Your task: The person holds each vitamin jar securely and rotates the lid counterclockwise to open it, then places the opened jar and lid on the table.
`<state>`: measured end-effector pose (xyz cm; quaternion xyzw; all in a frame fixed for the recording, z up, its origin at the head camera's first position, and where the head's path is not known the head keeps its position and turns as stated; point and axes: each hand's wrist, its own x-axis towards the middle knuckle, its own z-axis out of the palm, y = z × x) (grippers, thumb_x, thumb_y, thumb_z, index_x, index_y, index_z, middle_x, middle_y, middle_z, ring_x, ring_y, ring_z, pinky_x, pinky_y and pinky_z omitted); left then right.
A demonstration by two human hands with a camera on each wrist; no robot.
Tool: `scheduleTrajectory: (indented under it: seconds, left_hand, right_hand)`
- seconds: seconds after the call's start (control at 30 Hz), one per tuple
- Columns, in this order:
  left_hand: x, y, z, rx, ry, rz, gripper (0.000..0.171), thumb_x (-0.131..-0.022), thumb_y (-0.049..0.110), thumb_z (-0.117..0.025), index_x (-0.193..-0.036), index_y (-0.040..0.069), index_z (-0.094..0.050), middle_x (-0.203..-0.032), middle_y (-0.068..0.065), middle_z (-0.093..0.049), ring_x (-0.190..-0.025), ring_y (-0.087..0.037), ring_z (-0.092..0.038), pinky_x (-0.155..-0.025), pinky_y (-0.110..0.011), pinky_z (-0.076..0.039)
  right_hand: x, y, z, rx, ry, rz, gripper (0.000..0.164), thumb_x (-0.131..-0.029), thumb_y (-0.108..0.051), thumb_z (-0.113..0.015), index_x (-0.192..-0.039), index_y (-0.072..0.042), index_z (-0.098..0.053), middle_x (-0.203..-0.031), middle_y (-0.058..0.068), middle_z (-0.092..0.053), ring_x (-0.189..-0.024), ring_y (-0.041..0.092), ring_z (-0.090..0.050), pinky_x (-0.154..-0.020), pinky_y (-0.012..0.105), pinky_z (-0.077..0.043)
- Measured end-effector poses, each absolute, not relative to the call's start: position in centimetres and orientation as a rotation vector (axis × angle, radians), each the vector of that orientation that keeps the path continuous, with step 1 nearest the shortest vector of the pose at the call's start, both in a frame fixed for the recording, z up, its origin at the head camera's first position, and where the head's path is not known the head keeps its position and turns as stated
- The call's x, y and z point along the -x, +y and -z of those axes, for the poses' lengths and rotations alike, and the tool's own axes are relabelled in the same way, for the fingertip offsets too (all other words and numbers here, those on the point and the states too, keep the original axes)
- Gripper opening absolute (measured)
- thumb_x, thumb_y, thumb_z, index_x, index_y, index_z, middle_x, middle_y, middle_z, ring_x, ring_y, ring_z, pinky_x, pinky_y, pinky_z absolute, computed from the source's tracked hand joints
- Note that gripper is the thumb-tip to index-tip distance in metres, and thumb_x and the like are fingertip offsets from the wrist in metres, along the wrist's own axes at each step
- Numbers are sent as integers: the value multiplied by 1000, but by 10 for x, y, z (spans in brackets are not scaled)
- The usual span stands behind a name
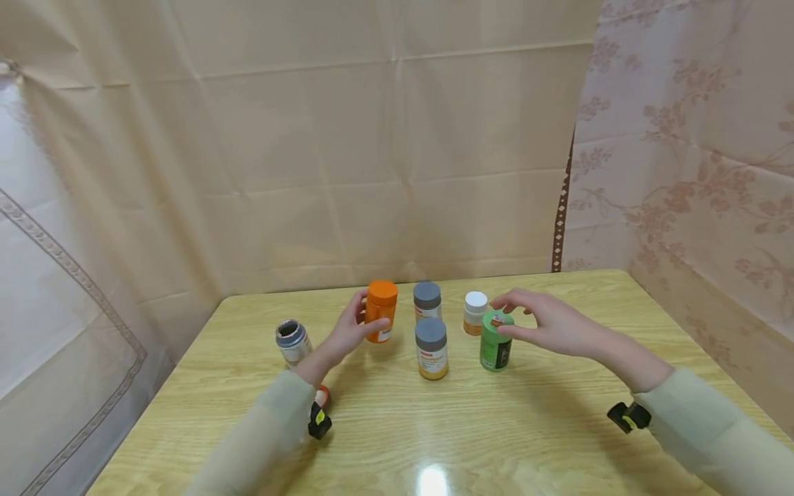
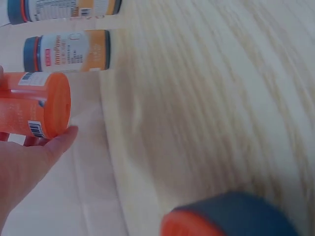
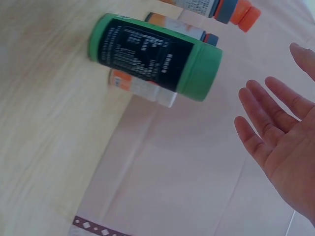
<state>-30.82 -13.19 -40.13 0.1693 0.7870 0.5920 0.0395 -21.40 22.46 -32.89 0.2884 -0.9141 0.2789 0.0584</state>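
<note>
My left hand (image 1: 344, 334) grips an orange bottle (image 1: 381, 313) from the side, thumb and fingers around it. In the left wrist view the base of this orange bottle (image 2: 59, 105) appears lifted off the tabletop. My right hand (image 1: 546, 324) hovers by the top of a green bottle (image 1: 495, 348), thumb and fingers spread. The right wrist view shows the right hand (image 3: 285, 123) apart from the green bottle (image 3: 147, 54), with nothing in its fingers. Nearest my left forearm stands an uncapped bottle (image 1: 294, 342) with a dark mouth.
Two grey-capped bottles, the front one (image 1: 431, 351) and the back one (image 1: 427, 297), stand mid-table. A white-capped bottle (image 1: 475, 313) stands behind the green one. A loose cap (image 1: 322, 397), dark outside and orange inside, lies by the left wrist. A curtain (image 1: 397, 172) hangs behind the table.
</note>
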Motion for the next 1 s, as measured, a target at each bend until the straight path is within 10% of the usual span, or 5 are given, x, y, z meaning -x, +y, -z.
scheduleTrajectory:
  seconds: [1.0]
  left_hand:
    - [252, -137, 343, -717, 2484, -1646, 55, -87, 18, -75, -136, 13, -50, -118, -12, -60, -97, -28, -60, -76, -41, -55]
  right_hand:
    - [245, 175, 302, -996, -2709, -1034, 45, -94, -27, -66, -131, -4, -54, -121, 7, -61, -107, 24, -59, -89, 48, -47]
